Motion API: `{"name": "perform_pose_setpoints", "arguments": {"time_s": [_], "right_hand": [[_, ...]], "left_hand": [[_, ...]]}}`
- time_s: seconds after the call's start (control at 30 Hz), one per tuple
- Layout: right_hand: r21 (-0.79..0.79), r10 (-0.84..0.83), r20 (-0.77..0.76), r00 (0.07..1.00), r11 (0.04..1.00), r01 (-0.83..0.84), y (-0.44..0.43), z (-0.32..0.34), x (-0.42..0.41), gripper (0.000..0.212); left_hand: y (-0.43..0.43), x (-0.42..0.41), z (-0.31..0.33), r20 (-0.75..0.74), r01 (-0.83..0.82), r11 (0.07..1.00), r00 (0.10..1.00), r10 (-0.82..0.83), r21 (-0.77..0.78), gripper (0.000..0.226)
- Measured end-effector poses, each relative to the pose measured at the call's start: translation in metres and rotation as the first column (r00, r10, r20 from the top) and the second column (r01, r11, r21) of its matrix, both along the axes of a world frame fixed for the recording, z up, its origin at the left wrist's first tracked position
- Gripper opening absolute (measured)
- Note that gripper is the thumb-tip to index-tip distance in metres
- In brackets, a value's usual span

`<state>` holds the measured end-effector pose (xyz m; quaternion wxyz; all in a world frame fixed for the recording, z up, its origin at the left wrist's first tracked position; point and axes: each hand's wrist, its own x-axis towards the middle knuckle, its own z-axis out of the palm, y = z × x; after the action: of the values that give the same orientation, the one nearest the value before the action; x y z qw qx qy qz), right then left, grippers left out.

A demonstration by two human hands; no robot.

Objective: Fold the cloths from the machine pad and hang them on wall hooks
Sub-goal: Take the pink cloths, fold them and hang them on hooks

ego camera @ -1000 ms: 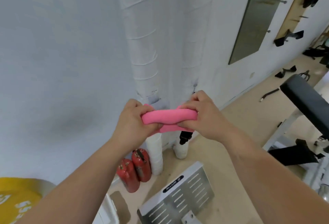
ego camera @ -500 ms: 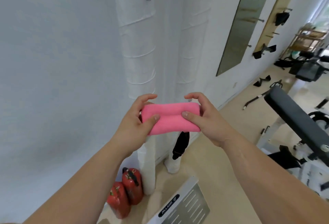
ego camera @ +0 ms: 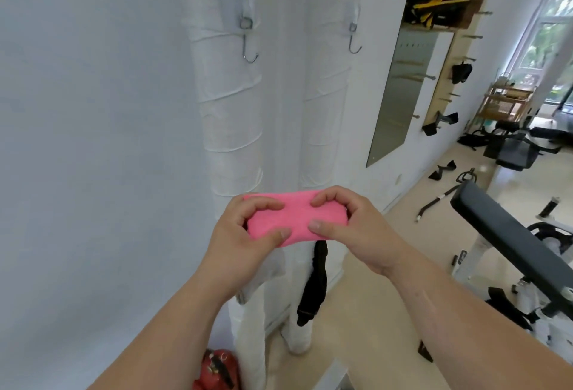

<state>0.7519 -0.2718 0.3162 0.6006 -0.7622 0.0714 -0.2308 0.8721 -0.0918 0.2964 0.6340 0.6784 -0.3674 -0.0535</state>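
Note:
A pink cloth (ego camera: pixel 296 219), folded into a thick small rectangle, is held at chest height in front of the white wall. My left hand (ego camera: pixel 248 234) pinches its left end, fingers curled over the top and thumb underneath. My right hand (ego camera: pixel 350 231) pinches the right end the same way. Two metal wall hooks hang above: the left hook (ego camera: pixel 248 45) and the right hook (ego camera: pixel 353 39), both bare. The machine pad (ego camera: pixel 508 234), a dark padded bench, lies at the right.
Two white wrapped pipes (ego camera: pixel 229 116) run down the wall behind the cloth, with a black strap (ego camera: pixel 313 287) hanging low. Red fire extinguishers (ego camera: pixel 217 371) stand at the wall's foot. A mirror (ego camera: pixel 400 73), a rack with gear and gym equipment are at the right.
The view has tilted up, bringing both hooks fully into sight. My fingers have curled further over the top of the pink cloth, squeezing the fold tighter.

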Motion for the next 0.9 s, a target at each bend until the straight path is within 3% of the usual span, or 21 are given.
{"name": "perform_pose_setpoints", "arguments": {"time_s": [0.17, 0.47, 0.67, 0.9], "right_hand": [[-0.001, 0.047, 0.034, 0.998, 0.999, -0.047, -0.053, 0.021, 0.017, 0.03], [-0.099, 0.189, 0.226, 0.955, 0.98, -0.171, -0.247, 0.085, 0.071, 0.029], [-0.136, 0.28, 0.309, 0.909, 0.959, -0.249, -0.348, 0.152, 0.119, 0.029], [-0.228, 0.285, 0.419, 0.862, 0.952, -0.204, -0.382, 0.205, 0.168, 0.032]], "left_hand": [[-0.046, 0.005, 0.023, 0.063, -0.078, 0.997, 0.995, 0.078, 0.004, 0.045], [-0.221, 0.03, 0.1, 0.375, -0.255, 0.966, 0.892, 0.253, -0.046, 0.047], [-0.316, 0.046, 0.162, 0.352, -0.38, 0.919, 0.85, 0.392, -0.106, 0.044], [-0.352, 0.07, 0.225, 0.413, -0.508, 0.852, 0.754, 0.511, -0.127, 0.041]]}}
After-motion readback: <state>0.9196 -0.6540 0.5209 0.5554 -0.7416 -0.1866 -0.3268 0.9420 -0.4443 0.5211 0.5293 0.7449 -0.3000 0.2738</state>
